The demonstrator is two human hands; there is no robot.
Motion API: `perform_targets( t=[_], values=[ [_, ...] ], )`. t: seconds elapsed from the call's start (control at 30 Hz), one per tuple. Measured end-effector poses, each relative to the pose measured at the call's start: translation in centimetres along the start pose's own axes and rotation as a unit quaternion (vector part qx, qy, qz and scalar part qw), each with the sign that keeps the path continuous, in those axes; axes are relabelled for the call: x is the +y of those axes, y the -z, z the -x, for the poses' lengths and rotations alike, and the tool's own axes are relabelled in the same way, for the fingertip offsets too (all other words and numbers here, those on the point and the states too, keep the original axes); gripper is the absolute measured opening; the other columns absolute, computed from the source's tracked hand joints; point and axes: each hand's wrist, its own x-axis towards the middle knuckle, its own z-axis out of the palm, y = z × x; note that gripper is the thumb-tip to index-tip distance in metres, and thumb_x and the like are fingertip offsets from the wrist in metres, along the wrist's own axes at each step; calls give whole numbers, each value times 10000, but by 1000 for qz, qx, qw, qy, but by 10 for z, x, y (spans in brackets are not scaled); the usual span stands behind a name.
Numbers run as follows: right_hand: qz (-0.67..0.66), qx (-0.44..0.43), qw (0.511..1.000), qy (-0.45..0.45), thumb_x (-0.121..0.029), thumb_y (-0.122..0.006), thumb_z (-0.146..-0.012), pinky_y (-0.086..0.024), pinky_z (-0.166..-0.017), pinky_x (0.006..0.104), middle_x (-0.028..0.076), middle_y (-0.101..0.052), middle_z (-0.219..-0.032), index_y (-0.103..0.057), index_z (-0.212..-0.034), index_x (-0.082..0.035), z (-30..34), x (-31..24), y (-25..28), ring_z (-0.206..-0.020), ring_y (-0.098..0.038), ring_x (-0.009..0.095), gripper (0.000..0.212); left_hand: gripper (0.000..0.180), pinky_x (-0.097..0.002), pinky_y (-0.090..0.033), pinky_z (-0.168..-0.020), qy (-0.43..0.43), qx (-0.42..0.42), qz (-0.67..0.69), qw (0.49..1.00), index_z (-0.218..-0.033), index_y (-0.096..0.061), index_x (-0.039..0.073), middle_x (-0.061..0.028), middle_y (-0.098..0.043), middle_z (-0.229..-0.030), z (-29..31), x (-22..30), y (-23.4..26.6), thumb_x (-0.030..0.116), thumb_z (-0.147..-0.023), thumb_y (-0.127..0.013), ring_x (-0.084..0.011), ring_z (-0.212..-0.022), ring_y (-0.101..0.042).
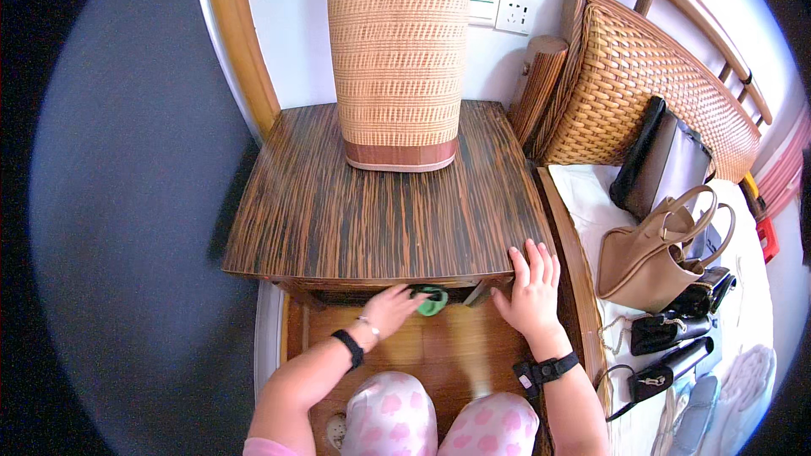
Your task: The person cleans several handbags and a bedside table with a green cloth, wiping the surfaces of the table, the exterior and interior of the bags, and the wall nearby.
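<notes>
My left hand [390, 311] reaches under the front edge of the dark striped wooden table [380, 224]. Its fingers are closed on a small green and black item [432, 301] whose kind I cannot make out. My right hand [532, 294] has its fingers stretched out at the table's front right corner, the fingertips touching the top. A tall woven cover with a brown band [401, 59] stands upright toward the back of the table.
Right of the table is a bed with a woven headboard [642, 76]. On it lie a tan handbag [646, 262], several black bags and folded pale blue cloth [701, 409]. A dark grey panel [144, 203] fills the left; my knees are below the table's front.
</notes>
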Motion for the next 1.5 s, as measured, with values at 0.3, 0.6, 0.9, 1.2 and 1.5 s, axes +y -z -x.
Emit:
perform_targets(
  t=[0.3,0.6,0.9,1.2,1.5],
  values=[
    [2,5,1000,0,-303,-814,-693,-224,-1157,593,210,-369,-1479,-408,-1424,-95,3,3,-2,-1384,-323,421,863,375,-374,-325,-1116,105,-109,-103,983,-1249,-626,229,88,-528,-1397,128,-51,-5,208,-885,-537,-128,-1245,-474],
    [6,2,1000,-5,-301,-809,-698,-206,-1176,579,207,-368,-1492,-420,-1424,-92,1,2,-3,-1404,-307,413,851,428,-352,-280,-1175,8,-47,10,999,-1347,-588,162,61,-414,-1545,37,-21,3,205,-940,-464,-104,-1359,-422],
    [31,-8,999,-5,-306,-802,-700,-216,-1170,578,219,-368,-1487,-398,-1432,-66,2,-1,4,-1392,-326,421,870,413,-315,-299,-1169,-8,113,36,993,-1355,-545,76,22,-398,-1558,-71,31,28,140,-969,-414,-134,-1363,-438],
    [34,-14,999,5,-288,-796,-704,-219,-1158,584,221,-360,-1479,-377,-1430,-49,0,-6,-6,-1386,-318,431,872,409,-327,-306,-1183,35,-42,33,998,-1306,-605,175,62,-489,-1483,61,-22,-41,129,-919,-481,-83,-1358,-436],
    [30,37,999,-1,-291,-802,-715,-217,-1162,589,213,-380,-1468,-407,-1409,-67,-2,-1,-8,-1383,-324,430,829,361,-453,-315,-1138,244,26,38,969,-1211,-626,160,-67,-571,-1290,134,-44,-16,235,-858,-617,-250,-1246,-481]
  ],
)
